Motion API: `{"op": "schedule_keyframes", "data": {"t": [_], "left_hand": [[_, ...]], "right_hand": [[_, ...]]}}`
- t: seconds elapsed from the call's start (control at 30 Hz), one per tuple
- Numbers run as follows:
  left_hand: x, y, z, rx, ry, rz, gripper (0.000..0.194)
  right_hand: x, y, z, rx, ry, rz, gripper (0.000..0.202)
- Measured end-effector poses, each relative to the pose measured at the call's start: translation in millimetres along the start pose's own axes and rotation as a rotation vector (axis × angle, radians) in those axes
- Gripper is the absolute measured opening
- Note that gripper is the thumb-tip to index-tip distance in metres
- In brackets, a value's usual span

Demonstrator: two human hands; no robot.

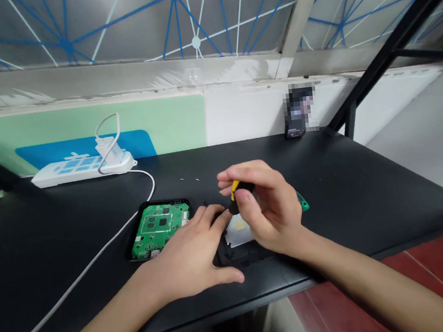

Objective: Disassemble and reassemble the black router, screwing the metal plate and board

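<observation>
In my right hand (268, 203) is a yellow and black screwdriver (237, 195), its handle between thumb and fingers and its tip hidden. Below it lies a black casing (231, 255) with a silver metal plate (237, 232) inside, near the table's front edge. My left hand (193, 253) rests palm down over the casing's left side, fingers spread and thumb out, its index fingertip close to the screwdriver's lower end. To the left sits a green circuit board (160, 222) in a black shell, partly behind my left hand.
A white power strip (83, 169) with a plugged charger (109, 150) stands at the back left, its cable (96, 254) crossing the table. Two small screws (197, 179) lie mid-table. A green item (303, 202) shows behind my right hand. A phone (295, 113) leans on the wall.
</observation>
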State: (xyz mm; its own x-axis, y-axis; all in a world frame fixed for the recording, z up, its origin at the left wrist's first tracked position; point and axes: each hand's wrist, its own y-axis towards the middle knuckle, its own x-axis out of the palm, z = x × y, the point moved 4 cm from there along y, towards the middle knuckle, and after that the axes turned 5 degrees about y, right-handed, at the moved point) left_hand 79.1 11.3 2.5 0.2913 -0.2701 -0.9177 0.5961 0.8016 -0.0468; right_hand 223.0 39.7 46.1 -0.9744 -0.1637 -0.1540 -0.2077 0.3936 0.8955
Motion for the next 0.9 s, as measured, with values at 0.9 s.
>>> {"op": "schedule_keyframes", "data": {"t": [0.9], "left_hand": [[-0.2,0.9,-0.6,0.0,0.017,0.013,0.081]], "right_hand": [[-4.8,-2.0,1.1,0.015,-0.019,0.004,0.035]]}}
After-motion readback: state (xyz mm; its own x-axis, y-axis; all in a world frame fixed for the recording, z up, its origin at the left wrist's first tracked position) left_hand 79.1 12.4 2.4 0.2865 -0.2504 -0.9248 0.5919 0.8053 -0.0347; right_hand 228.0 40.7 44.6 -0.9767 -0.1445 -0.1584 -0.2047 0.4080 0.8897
